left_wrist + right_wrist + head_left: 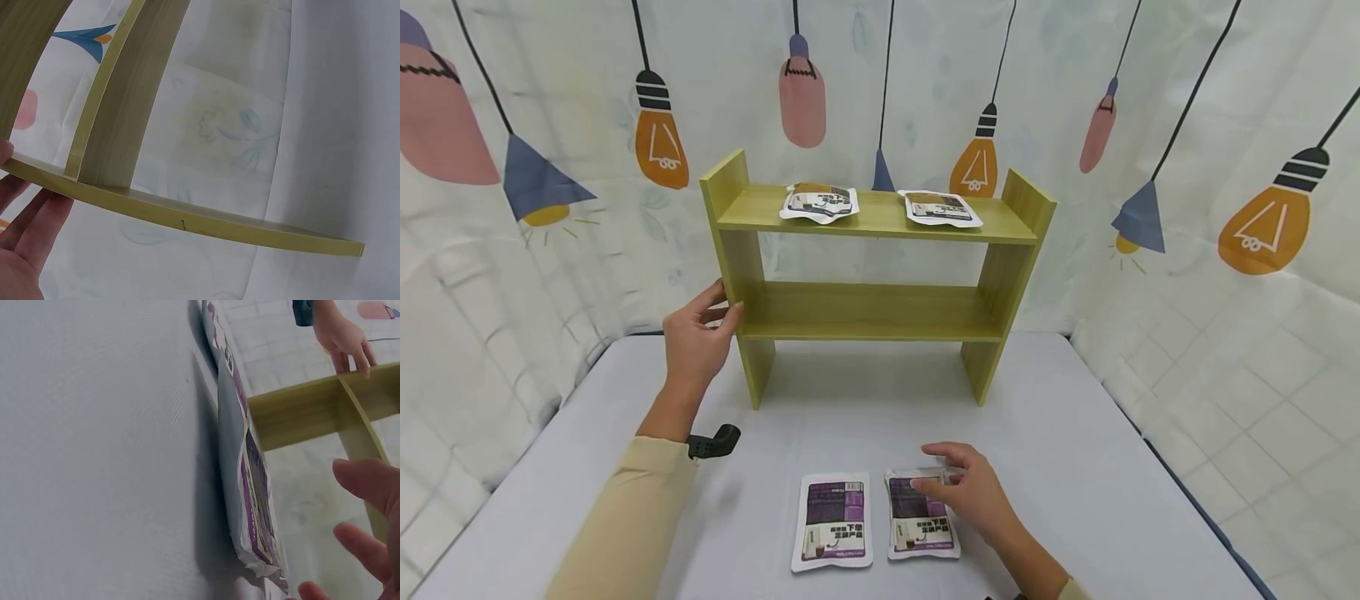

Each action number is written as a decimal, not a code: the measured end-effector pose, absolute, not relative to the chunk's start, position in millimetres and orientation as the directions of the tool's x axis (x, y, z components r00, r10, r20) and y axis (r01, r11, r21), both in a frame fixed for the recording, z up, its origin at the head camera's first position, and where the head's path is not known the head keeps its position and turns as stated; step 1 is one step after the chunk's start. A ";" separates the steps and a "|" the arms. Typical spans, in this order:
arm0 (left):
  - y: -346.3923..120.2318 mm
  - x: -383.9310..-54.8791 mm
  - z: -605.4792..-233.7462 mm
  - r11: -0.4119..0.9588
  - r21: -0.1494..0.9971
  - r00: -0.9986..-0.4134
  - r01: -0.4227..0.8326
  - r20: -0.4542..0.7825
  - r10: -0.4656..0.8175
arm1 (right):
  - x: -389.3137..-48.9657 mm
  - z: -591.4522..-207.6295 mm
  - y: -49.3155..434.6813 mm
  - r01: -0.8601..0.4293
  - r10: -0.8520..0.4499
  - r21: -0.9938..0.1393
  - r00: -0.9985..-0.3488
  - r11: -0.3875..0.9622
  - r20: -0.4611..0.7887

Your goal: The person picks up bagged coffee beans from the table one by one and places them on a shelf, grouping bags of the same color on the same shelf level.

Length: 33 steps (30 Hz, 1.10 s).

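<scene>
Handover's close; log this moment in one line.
left hand: grips yellow-green wood-grain shelf | right hand: hovers over right purple-and-white flat pouch | shelf top: two orange-and-white flat pouches

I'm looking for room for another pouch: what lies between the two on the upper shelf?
Only bare upper shelf separates its left pouch and right pouch, as the head view shows.

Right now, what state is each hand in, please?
Left hand: holding the yellow-green wooden shelf.
Right hand: open near a flat purple-and-white pouch, holding nothing.

Soft light, dimmer right wrist view.
</scene>
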<state>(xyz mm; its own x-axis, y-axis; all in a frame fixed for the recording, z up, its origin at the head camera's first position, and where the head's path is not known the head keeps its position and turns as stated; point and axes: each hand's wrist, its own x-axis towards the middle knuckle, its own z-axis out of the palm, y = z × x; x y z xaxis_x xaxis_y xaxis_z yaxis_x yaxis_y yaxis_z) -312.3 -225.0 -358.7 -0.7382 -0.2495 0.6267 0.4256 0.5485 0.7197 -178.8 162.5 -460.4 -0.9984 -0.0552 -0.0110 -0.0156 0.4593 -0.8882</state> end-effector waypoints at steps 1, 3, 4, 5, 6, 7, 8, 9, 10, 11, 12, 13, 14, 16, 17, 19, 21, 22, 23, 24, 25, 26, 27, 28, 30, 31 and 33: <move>-224.9 -312.3 -358.3 0.548 0.719 -0.737 0.427 0.628 -0.250 | -177.8 -460.5 162.5 -0.010 -0.054 -0.885 -0.998 0.466 -0.017; -224.6 -312.0 -357.3 0.548 0.719 -0.737 0.428 0.628 -0.249 | -175.7 -461.2 162.7 0.002 -0.049 -0.872 -0.998 0.489 -0.030; -224.5 -311.7 -356.9 0.547 0.719 -0.737 0.428 0.629 -0.249 | -174.8 -461.9 162.9 0.007 -0.049 -0.866 -0.998 0.500 -0.037; -224.3 -311.4 -356.6 0.547 0.721 -0.738 0.426 0.627 -0.250 | -173.7 -462.5 163.0 0.012 -0.049 -0.858 -0.998 0.513 -0.043; -224.2 -311.0 -356.3 0.545 0.721 -0.739 0.427 0.626 -0.250 | -172.7 -463.0 163.2 0.014 -0.050 -0.851 -0.998 0.525 -0.047; -224.0 -310.6 -355.9 0.544 0.722 -0.739 0.428 0.626 -0.249 | -171.7 -463.4 163.4 0.016 -0.052 -0.846 -0.997 0.533 -0.052; -224.1 -310.4 -355.7 0.543 0.723 -0.740 0.427 0.625 -0.249 | -170.7 -463.4 163.5 0.018 -0.054 -0.842 -0.997 0.540 -0.056; -224.1 -310.2 -355.4 0.544 0.723 -0.741 0.426 0.624 -0.248 | -169.7 -463.3 163.6 0.017 -0.058 -0.838 -0.997 0.545 -0.058; -224.1 -310.1 -355.2 0.545 0.723 -0.741 0.425 0.623 -0.249 | -168.9 -462.9 163.6 0.016 -0.065 -0.838 -0.996 0.545 -0.062; -224.1 -310.0 -354.9 0.544 0.724 -0.742 0.424 0.622 -0.249 | -168.1 -462.3 163.6 0.013 -0.073 -0.837 -0.995 0.547 -0.063; -224.1 -309.9 -354.6 0.546 0.724 -0.743 0.422 0.621 -0.250 | -167.3 -461.4 163.7 0.008 -0.083 -0.837 -0.995 0.548 -0.064; -224.0 -309.8 -354.3 0.548 0.724 -0.743 0.420 0.620 -0.250 | -166.6 -460.5 163.5 0.005 -0.094 -0.836 -0.993 0.549 -0.067; -224.0 -309.8 -354.2 0.549 0.724 -0.744 0.418 0.620 -0.250 | -165.9 -459.6 163.5 -0.002 -0.105 -0.834 -0.992 0.552 -0.068; -224.0 -309.8 -354.2 0.550 0.724 -0.745 0.417 0.619 -0.250 | -164.9 -459.3 163.0 -0.016 -0.127 -0.831 -0.990 0.556 -0.066; -223.9 -309.8 -354.4 0.550 0.724 -0.746 0.416 0.618 -0.249 | -164.5 -459.5 162.7 -0.023 -0.136 -0.826 -0.989 0.564 -0.065; -224.0 -310.4 -355.0 0.552 0.724 -0.746 0.415 0.618 -0.249 | -164.0 -461.2 161.9 -0.037 -0.147 -0.817 -0.987 0.575 -0.058; -224.2 -311.0 -355.7 0.546 0.726 -0.747 0.417 0.616 -0.249 | -163.8 -463.7 161.1 -0.048 -0.148 -0.806 -0.988 0.591 -0.050; -224.3 -311.2 -356.1 0.544 0.727 -0.747 0.419 0.616 -0.249 | -163.8 -464.7 160.8 -0.053 -0.147 -0.798 -0.988 0.600 -0.045; -224.6 -311.7 -356.5 0.544 0.728 -0.747 0.418 0.616 -0.250 | -163.7 -465.4 160.5 -0.057 -0.145 -0.789 -0.989 0.611 -0.041; -224.7 -311.9 -356.9 0.544 0.727 -0.747 0.419 0.617 -0.249 | -163.7 -466.0 160.3 -0.061 -0.143 -0.780 -0.989 0.623 -0.037; -224.9 -311.9 -357.1 0.542 0.727 -0.747 0.421 0.617 -0.248 | -163.5 -466.4 160.0 -0.061 -0.139 -0.770 -0.990 0.635 -0.036; -225.0 -312.0 -357.3 0.540 0.728 -0.747 0.423 0.617 -0.247 | -163.3 -466.3 159.7 -0.061 -0.136 -0.762 -0.990 0.645 -0.036; -225.1 -312.1 -357.5 0.542 0.727 -0.747 0.422 0.617 -0.247 | -163.1 -466.2 159.3 -0.063 -0.134 -0.755 -0.990 0.652 -0.034; -225.3 -312.1 -357.7 0.543 0.727 -0.747 0.421 0.617 -0.247 | -162.9 -465.9 158.8 -0.063 -0.134 -0.750 -0.990 0.658 -0.034; -225.7 -311.7 -357.6 0.542 0.727 -0.747 0.421 0.617 -0.248 | -162.4 -465.2 157.5 -0.062 -0.133 -0.743 -0.990 0.666 -0.036; -225.6 -311.9 -357.6 0.542 0.727 -0.746 0.422 0.618 -0.248 | -162.3 -465.0 157.2 -0.064 -0.133 -0.741 -0.990 0.669 -0.035; -225.0 -312.1 -357.3 0.542 0.727 -0.746 0.421 0.618 -0.248 | -162.4 -464.8 156.5 -0.076 -0.140 -0.731 -0.990 0.678 -0.027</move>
<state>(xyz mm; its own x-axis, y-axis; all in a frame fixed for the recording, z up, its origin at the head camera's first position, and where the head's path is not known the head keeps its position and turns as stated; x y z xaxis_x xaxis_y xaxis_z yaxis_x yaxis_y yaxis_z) -312.1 -225.0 -357.3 -0.7461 -0.2482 0.6179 0.4215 0.5424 0.7268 -162.4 156.5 -464.8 -0.9897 -0.1402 -0.0275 -0.0757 0.6778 -0.7314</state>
